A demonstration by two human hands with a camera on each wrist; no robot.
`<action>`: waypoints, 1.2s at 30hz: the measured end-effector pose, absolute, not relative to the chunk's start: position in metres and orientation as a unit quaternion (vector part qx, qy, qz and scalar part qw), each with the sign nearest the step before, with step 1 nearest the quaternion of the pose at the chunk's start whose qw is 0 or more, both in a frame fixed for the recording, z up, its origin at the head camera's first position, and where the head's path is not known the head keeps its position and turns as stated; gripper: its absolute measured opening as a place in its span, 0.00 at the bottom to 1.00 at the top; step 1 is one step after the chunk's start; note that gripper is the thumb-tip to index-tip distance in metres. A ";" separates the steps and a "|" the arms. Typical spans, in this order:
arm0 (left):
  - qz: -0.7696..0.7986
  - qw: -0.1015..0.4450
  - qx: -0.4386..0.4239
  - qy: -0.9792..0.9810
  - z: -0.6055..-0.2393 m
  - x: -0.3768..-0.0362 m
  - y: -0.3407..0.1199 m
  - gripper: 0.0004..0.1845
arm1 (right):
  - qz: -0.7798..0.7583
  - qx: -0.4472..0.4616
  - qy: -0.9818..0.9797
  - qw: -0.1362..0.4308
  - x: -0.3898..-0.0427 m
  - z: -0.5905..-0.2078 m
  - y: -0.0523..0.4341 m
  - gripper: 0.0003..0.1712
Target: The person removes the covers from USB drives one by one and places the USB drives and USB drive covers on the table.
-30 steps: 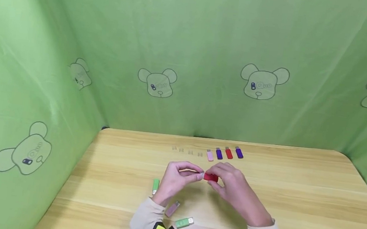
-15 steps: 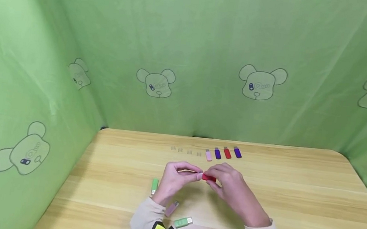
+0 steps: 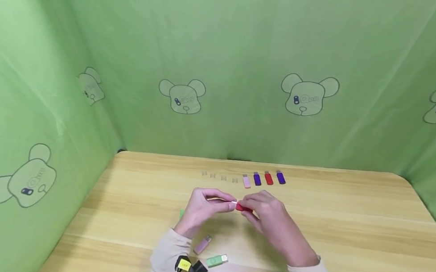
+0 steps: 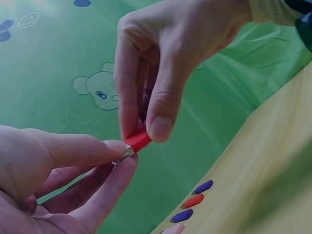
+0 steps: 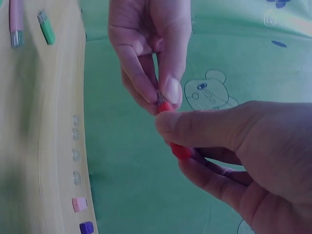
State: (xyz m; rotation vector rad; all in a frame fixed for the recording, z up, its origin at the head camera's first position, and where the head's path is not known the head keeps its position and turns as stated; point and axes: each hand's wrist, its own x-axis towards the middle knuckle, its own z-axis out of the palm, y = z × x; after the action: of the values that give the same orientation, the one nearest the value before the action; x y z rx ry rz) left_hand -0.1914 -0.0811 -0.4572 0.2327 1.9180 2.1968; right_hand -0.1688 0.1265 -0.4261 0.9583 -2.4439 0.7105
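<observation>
- While you work above the wooden table (image 3: 351, 241), note the far row: four uncapped drives (image 3: 263, 178) lie beside four clear caps (image 3: 219, 177)
- Three capped drives (image 3: 210, 252) near your left sleeve appear left to do
- Your right hand (image 3: 273, 221) pinches the red drive (image 4: 138, 141) by its body, held in the air
- Your left hand (image 3: 203, 208) pinches its cap (image 4: 126, 154), judged not yet off

Bright, even light; soft shadows; wrist views blurred; head view's edges bowed.
</observation>
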 end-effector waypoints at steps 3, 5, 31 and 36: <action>0.746 0.112 0.080 0.652 -0.456 -0.193 -0.084 0.13 | 0.250 0.340 -0.882 0.208 -0.168 -0.424 0.125 0.14; 0.743 0.116 0.084 0.654 -0.455 -0.194 -0.085 0.14 | 0.251 0.338 -0.883 0.207 -0.168 -0.422 0.125 0.14; 0.753 0.084 0.020 0.653 -0.448 -0.198 -0.119 0.14 | 0.266 0.293 -0.895 0.207 -0.165 -0.418 0.149 0.16; 0.781 0.083 0.005 0.619 -0.448 -0.203 -0.141 0.13 | 0.299 0.262 -0.895 0.200 -0.171 -0.423 0.167 0.15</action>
State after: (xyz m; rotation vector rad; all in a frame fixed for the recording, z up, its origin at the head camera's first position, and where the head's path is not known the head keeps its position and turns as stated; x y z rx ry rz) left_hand -0.2025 -0.1408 -0.4480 0.0138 1.8498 2.3310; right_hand -0.1711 0.1667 -0.4230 0.7320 -2.5022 0.8362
